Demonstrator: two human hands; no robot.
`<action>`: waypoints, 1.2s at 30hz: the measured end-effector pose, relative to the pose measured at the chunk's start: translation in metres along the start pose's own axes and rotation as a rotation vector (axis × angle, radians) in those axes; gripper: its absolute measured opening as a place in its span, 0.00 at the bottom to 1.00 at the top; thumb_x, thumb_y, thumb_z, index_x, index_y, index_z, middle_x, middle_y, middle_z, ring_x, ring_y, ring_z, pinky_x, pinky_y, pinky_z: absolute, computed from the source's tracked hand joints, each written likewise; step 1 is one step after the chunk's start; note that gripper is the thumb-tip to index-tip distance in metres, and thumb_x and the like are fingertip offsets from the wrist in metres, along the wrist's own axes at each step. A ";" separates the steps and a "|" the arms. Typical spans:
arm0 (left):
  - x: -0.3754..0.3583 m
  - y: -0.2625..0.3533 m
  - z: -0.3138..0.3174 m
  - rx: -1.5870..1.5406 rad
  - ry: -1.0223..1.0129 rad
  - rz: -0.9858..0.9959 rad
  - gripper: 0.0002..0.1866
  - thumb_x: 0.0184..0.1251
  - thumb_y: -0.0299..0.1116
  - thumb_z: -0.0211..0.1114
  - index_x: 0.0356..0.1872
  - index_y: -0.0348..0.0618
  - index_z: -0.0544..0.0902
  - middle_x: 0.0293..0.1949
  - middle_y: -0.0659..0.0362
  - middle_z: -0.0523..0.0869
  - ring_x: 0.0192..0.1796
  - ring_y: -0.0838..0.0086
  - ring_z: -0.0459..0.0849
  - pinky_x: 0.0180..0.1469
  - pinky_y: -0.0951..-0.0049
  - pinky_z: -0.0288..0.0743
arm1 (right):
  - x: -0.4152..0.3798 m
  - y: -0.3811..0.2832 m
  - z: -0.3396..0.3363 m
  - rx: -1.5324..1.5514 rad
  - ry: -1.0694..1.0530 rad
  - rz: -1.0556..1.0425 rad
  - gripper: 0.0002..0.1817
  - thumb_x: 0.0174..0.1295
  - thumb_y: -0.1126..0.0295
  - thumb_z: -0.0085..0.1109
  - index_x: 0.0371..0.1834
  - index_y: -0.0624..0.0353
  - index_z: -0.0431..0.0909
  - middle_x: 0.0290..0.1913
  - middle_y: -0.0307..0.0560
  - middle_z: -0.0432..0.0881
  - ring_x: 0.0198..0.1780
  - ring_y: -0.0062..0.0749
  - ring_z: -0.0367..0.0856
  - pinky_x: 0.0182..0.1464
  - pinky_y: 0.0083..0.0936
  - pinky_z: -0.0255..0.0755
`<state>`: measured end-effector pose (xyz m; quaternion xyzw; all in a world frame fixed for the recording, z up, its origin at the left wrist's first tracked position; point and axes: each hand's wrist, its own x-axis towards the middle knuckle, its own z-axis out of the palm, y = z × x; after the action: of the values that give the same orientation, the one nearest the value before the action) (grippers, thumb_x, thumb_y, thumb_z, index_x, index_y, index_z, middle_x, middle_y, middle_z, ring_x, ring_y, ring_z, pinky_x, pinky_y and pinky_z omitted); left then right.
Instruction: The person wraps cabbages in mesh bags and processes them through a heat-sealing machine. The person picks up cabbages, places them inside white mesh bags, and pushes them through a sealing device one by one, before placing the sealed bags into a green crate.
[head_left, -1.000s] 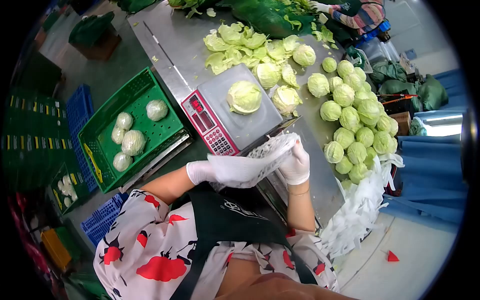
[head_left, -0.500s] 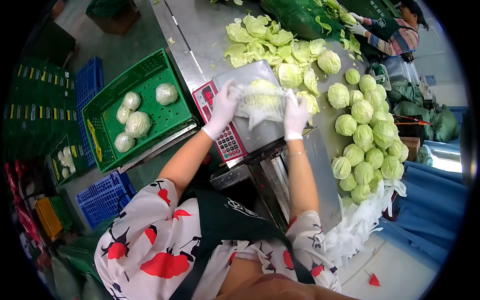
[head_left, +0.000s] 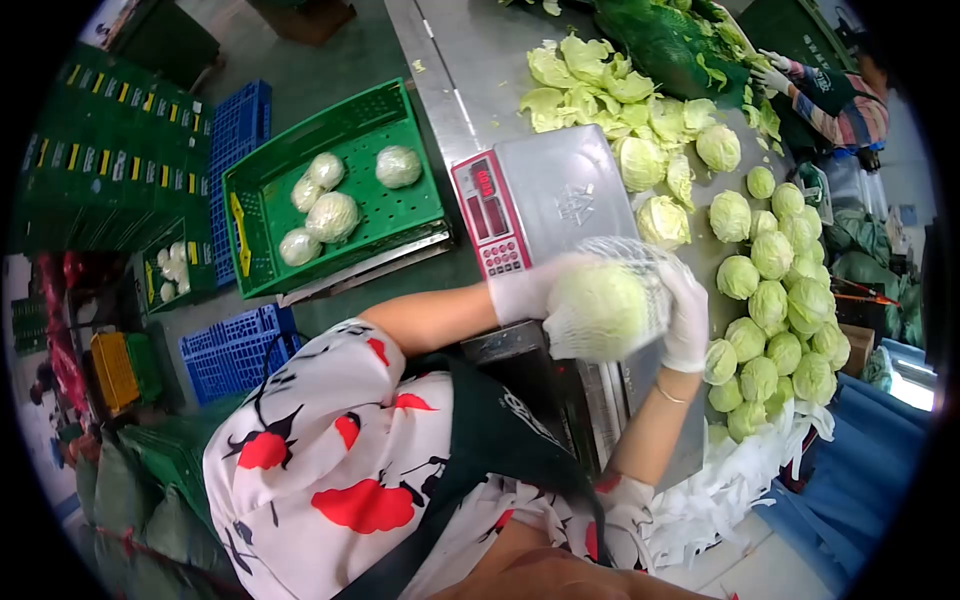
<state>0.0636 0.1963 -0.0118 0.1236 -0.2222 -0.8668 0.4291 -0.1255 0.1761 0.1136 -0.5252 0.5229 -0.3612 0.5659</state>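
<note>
A pale green cabbage [head_left: 598, 308] is partly inside a white mesh net sleeve [head_left: 640, 262], held up just in front of the scale. Reaching in from the left, my gloved left hand [head_left: 535, 290] presses against the cabbage's near side; its fingertips are hidden behind it. On the other side my gloved right hand [head_left: 684, 312] is closed round the net and the cabbage's right side. Behind them, the scale's metal plate [head_left: 560, 165] carries only some small whitish scraps or marks. Its red-framed display panel [head_left: 487, 200] shows lit digits.
Left of the scale, a green crate [head_left: 335, 262] holds several wrapped cabbages. Bare cabbages [head_left: 770, 255] are piled at the right, above white net sleeves [head_left: 745, 490]. Loose leaves [head_left: 590, 80] lie at the back. A co-worker's gloved hands [head_left: 775, 70] are at the far right.
The netted cabbage has come off the scale plate toward my body. My left hand has moved to its side, and the net now covers it more from the right. My view has shifted left.
</note>
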 end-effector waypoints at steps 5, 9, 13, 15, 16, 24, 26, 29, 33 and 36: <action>0.017 -0.012 0.067 -0.047 0.087 -0.225 0.17 0.76 0.34 0.52 0.55 0.34 0.81 0.52 0.51 0.86 0.54 0.71 0.85 0.59 0.68 0.78 | -0.065 0.074 -0.047 0.029 0.445 0.174 0.14 0.70 0.75 0.53 0.53 0.74 0.77 0.56 0.51 0.80 0.55 0.29 0.78 0.57 0.25 0.71; 0.072 -0.052 0.074 0.173 0.156 -0.179 0.15 0.73 0.31 0.54 0.51 0.33 0.84 0.46 0.52 0.89 0.48 0.69 0.87 0.56 0.67 0.79 | -0.134 0.072 -0.073 -0.301 0.720 -0.058 0.24 0.78 0.58 0.44 0.65 0.68 0.73 0.61 0.52 0.80 0.59 0.35 0.80 0.63 0.32 0.71; 0.103 -0.094 0.116 1.012 -0.248 0.068 0.16 0.70 0.27 0.57 0.54 0.31 0.83 0.48 0.52 0.88 0.54 0.69 0.85 0.59 0.69 0.77 | -0.168 0.064 -0.071 0.133 0.580 -0.081 0.31 0.75 0.60 0.50 0.76 0.66 0.58 0.69 0.52 0.70 0.67 0.35 0.69 0.69 0.28 0.62; 0.113 -0.110 0.127 0.846 -0.493 -0.104 0.16 0.69 0.26 0.57 0.54 0.30 0.83 0.53 0.50 0.86 0.57 0.67 0.83 0.62 0.68 0.75 | -0.179 0.085 -0.063 -0.054 0.789 -0.041 0.35 0.65 0.67 0.66 0.72 0.70 0.63 0.67 0.54 0.72 0.65 0.33 0.71 0.67 0.27 0.65; 0.115 -0.107 0.134 0.545 -0.500 -0.411 0.17 0.69 0.25 0.57 0.55 0.30 0.82 0.56 0.49 0.85 0.60 0.66 0.82 0.64 0.68 0.73 | -0.188 0.096 -0.063 -0.057 0.891 -0.002 0.34 0.65 0.64 0.67 0.70 0.71 0.66 0.65 0.54 0.74 0.63 0.34 0.73 0.66 0.27 0.65; 0.083 -0.091 0.076 1.399 -0.015 0.347 0.17 0.72 0.29 0.59 0.60 0.40 0.80 0.54 0.52 0.86 0.55 0.66 0.84 0.60 0.72 0.73 | -0.231 0.153 -0.084 -0.023 0.973 -0.066 0.29 0.74 0.57 0.53 0.68 0.70 0.67 0.65 0.54 0.76 0.66 0.39 0.73 0.69 0.31 0.62; 0.031 -0.065 0.079 1.850 -0.045 0.557 0.22 0.67 0.35 0.63 0.61 0.42 0.79 0.42 0.48 0.84 0.44 0.52 0.80 0.50 0.59 0.74 | -0.245 0.164 -0.073 -0.282 1.169 -0.077 0.29 0.71 0.55 0.56 0.63 0.70 0.71 0.59 0.56 0.78 0.62 0.47 0.74 0.68 0.34 0.63; -0.021 -0.043 0.055 2.415 -0.117 0.513 0.37 0.60 0.49 0.70 0.65 0.34 0.73 0.37 0.50 0.83 0.42 0.56 0.79 0.49 0.56 0.71 | -0.299 0.155 -0.037 -0.911 1.383 0.182 0.31 0.66 0.51 0.60 0.61 0.68 0.71 0.54 0.57 0.79 0.62 0.50 0.72 0.70 0.43 0.60; -0.034 -0.066 0.059 2.391 -0.162 0.371 0.42 0.60 0.44 0.71 0.72 0.37 0.65 0.30 0.54 0.81 0.38 0.60 0.80 0.45 0.57 0.70 | -0.310 0.191 0.010 -1.263 1.305 0.683 0.30 0.64 0.52 0.60 0.62 0.62 0.72 0.49 0.55 0.80 0.62 0.45 0.71 0.71 0.58 0.53; -0.025 -0.080 0.033 1.808 -0.079 0.189 0.25 0.64 0.32 0.67 0.63 0.39 0.78 0.32 0.56 0.83 0.38 0.67 0.81 0.45 0.66 0.73 | -0.304 0.200 0.005 -0.751 1.292 0.393 0.20 0.66 0.60 0.60 0.57 0.61 0.79 0.45 0.50 0.82 0.55 0.45 0.75 0.68 0.47 0.61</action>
<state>0.0100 0.2685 -0.0220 0.3644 -0.8411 -0.3271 0.2297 -0.2078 0.5063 -0.0170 -0.2646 0.9204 -0.2874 -0.0141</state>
